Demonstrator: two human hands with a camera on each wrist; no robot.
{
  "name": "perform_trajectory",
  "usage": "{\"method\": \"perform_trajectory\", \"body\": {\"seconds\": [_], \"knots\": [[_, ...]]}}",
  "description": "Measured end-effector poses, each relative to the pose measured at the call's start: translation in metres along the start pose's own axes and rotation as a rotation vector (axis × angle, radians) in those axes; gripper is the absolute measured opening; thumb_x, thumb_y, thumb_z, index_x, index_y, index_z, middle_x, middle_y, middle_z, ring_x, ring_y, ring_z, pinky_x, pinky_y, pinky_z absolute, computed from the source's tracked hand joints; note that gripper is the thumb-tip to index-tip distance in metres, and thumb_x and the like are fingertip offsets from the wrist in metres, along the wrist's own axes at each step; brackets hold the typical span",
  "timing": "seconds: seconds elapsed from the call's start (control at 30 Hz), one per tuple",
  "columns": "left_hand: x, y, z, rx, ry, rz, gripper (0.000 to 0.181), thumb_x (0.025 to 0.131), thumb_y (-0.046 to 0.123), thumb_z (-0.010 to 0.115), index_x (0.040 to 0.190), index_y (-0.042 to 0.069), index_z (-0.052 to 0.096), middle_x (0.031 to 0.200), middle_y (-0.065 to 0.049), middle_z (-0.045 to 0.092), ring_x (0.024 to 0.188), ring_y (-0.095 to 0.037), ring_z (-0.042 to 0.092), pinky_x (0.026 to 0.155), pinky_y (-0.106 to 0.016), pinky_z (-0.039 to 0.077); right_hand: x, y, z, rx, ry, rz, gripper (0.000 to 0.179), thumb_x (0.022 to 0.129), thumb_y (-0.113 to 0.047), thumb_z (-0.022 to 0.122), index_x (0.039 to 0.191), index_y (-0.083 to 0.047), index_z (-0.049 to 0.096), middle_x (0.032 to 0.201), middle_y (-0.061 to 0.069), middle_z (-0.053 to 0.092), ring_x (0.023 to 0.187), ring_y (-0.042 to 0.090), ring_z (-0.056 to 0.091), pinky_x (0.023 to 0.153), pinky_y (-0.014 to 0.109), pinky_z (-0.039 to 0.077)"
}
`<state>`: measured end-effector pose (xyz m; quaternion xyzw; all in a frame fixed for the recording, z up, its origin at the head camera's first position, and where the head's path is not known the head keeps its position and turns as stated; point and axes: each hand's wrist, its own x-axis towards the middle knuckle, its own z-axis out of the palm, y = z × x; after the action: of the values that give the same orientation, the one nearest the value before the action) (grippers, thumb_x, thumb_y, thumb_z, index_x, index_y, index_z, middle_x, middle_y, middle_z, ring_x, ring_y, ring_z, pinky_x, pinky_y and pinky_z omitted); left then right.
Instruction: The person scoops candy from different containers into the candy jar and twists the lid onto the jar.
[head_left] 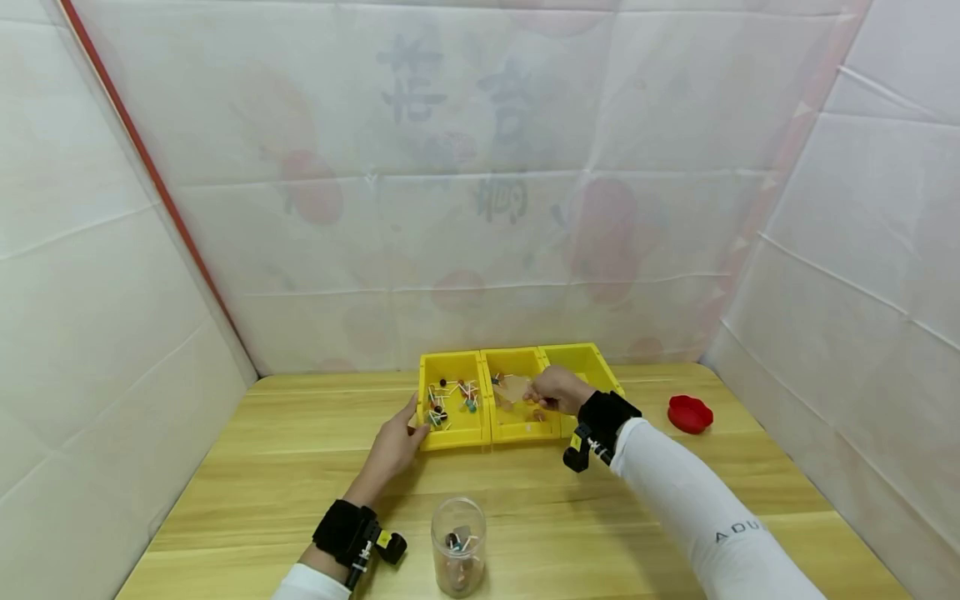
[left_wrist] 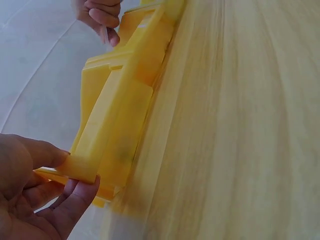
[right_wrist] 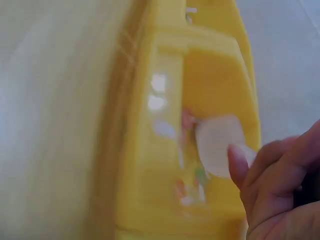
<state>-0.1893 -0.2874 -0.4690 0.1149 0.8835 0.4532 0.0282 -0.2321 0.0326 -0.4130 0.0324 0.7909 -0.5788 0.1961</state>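
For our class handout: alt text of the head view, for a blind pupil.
A right hand holds a pale scoop in the middle yellow bin of three; the left hand grips the left bin, which holds sticks with coloured ends. Nearer stands a clear jar with more sticks; a red dish lies to the right.

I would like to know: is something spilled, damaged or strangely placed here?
Nothing clearly stands out. The yellow bins sit side by side, the left one with small sticks jumbled inside, and the clear jar stands upright. The red dish sits apart at the right, but shows no visible damage.
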Motion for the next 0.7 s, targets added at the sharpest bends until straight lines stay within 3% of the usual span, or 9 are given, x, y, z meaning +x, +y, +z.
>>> {"method": "perform_trajectory", "body": {"seconds": [0.13,0.17,0.2,0.23,0.3,0.37,0.5,0.53,0.7], "knots": [[0.0,0.0,0.0,-0.002,-0.008,0.008,0.068,0.098,0.015,0.061,0.155,0.006,0.025,0.129,-0.024,0.057,0.073,-0.014,0.06,0.054,-0.029,0.046,0.054,0.074,-0.013,0.144,-0.095,-0.159,0.023,0.101,-0.012,0.054,0.092,0.005,0.065,0.074,0.012,0.057,0.051,0.018,0.038,0.049,0.031,0.035],[0.0,0.001,0.001,-0.004,-0.013,0.008,0.069,0.098,0.015,0.061,0.155,0.006,0.024,0.128,-0.024,0.058,0.073,-0.013,0.06,0.054,-0.029,0.046,0.065,0.088,-0.015,0.135,-0.086,-0.16,0.023,0.101,-0.016,0.055,0.1,0.005,0.065,0.071,0.012,0.053,0.053,0.02,0.036,0.051,0.035,0.034],[0.0,0.001,0.001,-0.002,-0.017,0.006,0.069,0.098,0.015,0.061,0.156,0.007,0.024,0.126,-0.023,0.059,0.072,-0.013,0.059,0.053,-0.029,0.046,0.065,0.089,-0.009,0.077,-0.016,-0.123,0.024,0.102,-0.018,0.054,0.104,0.003,0.065,0.07,0.012,0.048,0.056,0.024,0.033,0.054,0.039,0.032],[0.0,0.001,0.001,-0.005,-0.018,0.002,0.069,0.098,0.015,0.061,0.156,0.008,0.024,0.124,-0.023,0.061,0.071,-0.013,0.059,0.054,-0.029,0.046,0.067,0.091,-0.006,0.052,-0.006,-0.125,0.026,0.103,-0.019,0.052,0.109,0.003,0.065,0.069,0.012,0.045,0.058,0.026,0.032,0.056,0.041,0.032],[0.0,0.001,0.0,-0.004,-0.016,-0.003,0.069,0.099,0.015,0.061,0.156,0.008,0.023,0.121,-0.022,0.062,0.069,-0.014,0.058,0.053,-0.03,0.045,0.063,0.086,0.003,0.038,0.022,-0.117,0.026,0.104,-0.018,0.049,0.114,0.002,0.063,0.071,0.013,0.043,0.061,0.027,0.032,0.058,0.043,0.033],[0.001,0.001,0.0,0.005,-0.011,-0.005,0.069,0.098,0.015,0.061,0.156,0.007,0.023,0.121,-0.022,0.062,0.069,-0.013,0.057,0.053,-0.03,0.044,0.04,0.059,0.019,0.044,0.088,-0.051,0.025,0.105,-0.011,0.045,0.116,0.004,0.061,0.081,0.015,0.049,0.065,0.027,0.033,0.062,0.044,0.034],[0.003,0.0,-0.001,0.013,-0.008,-0.004,0.069,0.098,0.015,0.061,0.156,0.006,0.024,0.122,-0.022,0.062,0.069,-0.014,0.058,0.053,-0.03,0.045,0.002,0.018,0.039,0.223,0.137,-0.029,0.027,0.103,0.0,0.038,0.121,0.011,0.054,0.095,0.016,0.054,0.066,0.019,0.036,0.063,0.033,0.033],[0.003,-0.001,-0.001,0.016,-0.007,-0.003,0.069,0.098,0.016,0.061,0.155,0.006,0.024,0.122,-0.023,0.061,0.07,-0.014,0.058,0.054,-0.029,0.045,-0.009,0.004,0.047,0.231,0.192,0.029,0.029,0.103,0.002,0.034,0.123,0.012,0.052,0.095,0.016,0.053,0.067,0.019,0.036,0.065,0.033,0.033],[0.003,-0.003,0.0,0.023,-0.002,0.001,0.069,0.098,0.016,0.061,0.155,0.006,0.024,0.122,-0.023,0.062,0.071,-0.013,0.059,0.053,-0.029,0.045,-0.016,0.007,0.06,0.367,0.223,0.054,0.033,0.104,0.001,0.034,0.132,0.01,0.049,0.082,0.008,0.047,0.063,0.013,0.039,0.06,0.026,0.036]]}}
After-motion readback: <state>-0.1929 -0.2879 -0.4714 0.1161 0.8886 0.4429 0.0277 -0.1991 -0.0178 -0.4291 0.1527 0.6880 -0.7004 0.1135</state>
